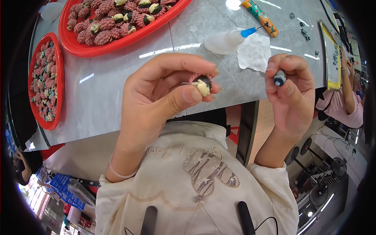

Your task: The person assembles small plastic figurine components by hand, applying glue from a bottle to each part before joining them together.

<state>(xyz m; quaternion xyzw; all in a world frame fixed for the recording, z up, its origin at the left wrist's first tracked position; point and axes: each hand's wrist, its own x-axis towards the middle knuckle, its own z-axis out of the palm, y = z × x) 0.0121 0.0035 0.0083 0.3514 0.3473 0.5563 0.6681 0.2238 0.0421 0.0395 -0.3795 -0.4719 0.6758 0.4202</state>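
Between the thumb and fingers of my left hand is a small moulded figure piece, cream and black with a ridged pink edge. My right hand pinches a tiny grey and dark blue piece between thumb and curled fingers. Both hands are raised near the table's front edge, apart from each other. Beyond them a translucent squeeze bottle with a blue needle tip lies tilted. Its tip points toward the right, over a crumpled white tissue.
A large red tray of pink, cream and black pieces sits at the far left; a smaller red tray is left of it. An orange and green tube, loose small dark parts and a yellow-edged tray lie right. Another person's arm is beyond.
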